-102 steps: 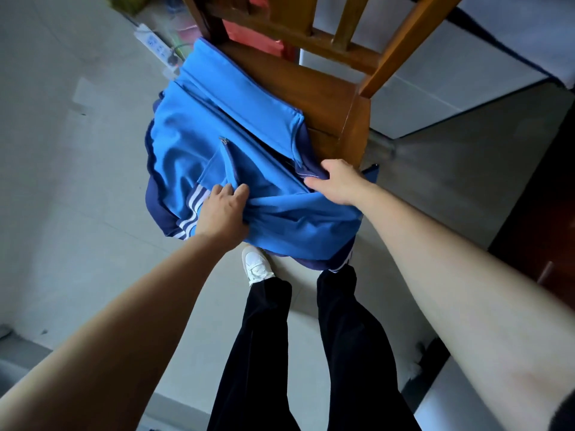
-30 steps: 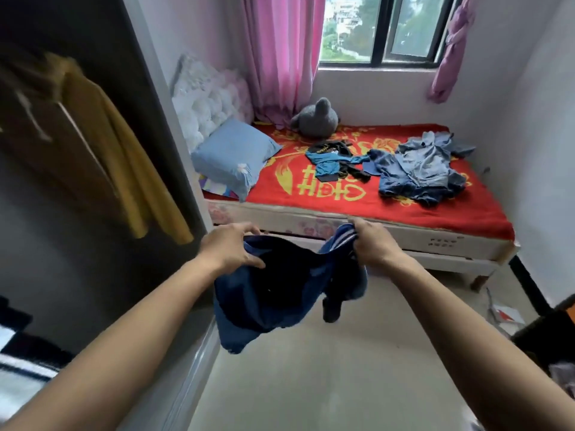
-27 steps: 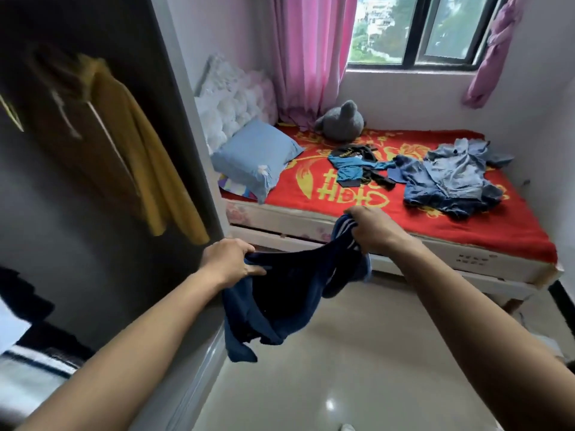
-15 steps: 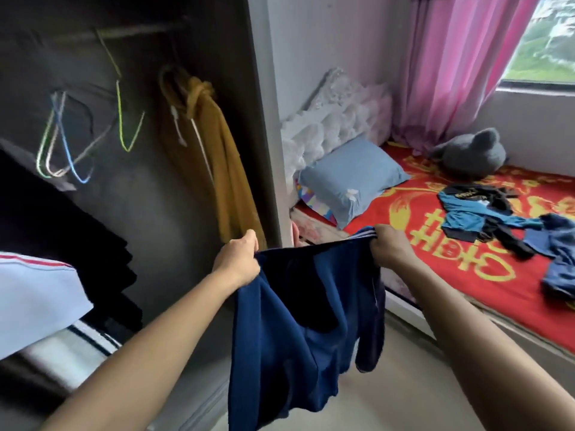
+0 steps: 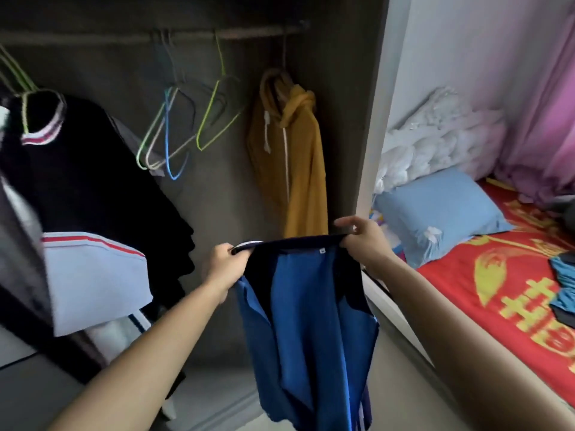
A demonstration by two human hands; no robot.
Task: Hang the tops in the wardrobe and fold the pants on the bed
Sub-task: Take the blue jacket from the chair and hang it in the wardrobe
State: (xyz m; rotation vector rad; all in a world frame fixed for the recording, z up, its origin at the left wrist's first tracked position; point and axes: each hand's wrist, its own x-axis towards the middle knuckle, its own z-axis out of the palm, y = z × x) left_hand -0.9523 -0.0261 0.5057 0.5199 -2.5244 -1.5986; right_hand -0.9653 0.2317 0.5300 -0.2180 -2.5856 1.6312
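Note:
I hold a blue jacket (image 5: 308, 321) with a dark navy collar stretched out in front of the open wardrobe (image 5: 217, 197). My left hand (image 5: 222, 264) grips one end of the collar and my right hand (image 5: 364, 241) grips the other, so the jacket hangs down between them. Several bare wire hangers (image 5: 174, 129), green, blue and white, hang from the rail (image 5: 155, 35) above and to the left of my hands. The bed (image 5: 497, 284) with its red cover lies to the right.
A mustard hoodie (image 5: 292, 163) hangs at the wardrobe's right end, just behind the jacket. A black top (image 5: 93, 188) and a white top (image 5: 93, 281) hang at the left. A blue pillow (image 5: 435, 213) and more clothes (image 5: 563, 284) lie on the bed.
I have turned from the bed to face the wardrobe. The jacket, bunched between my hands before, is now pulled taut by its collar and raised a little.

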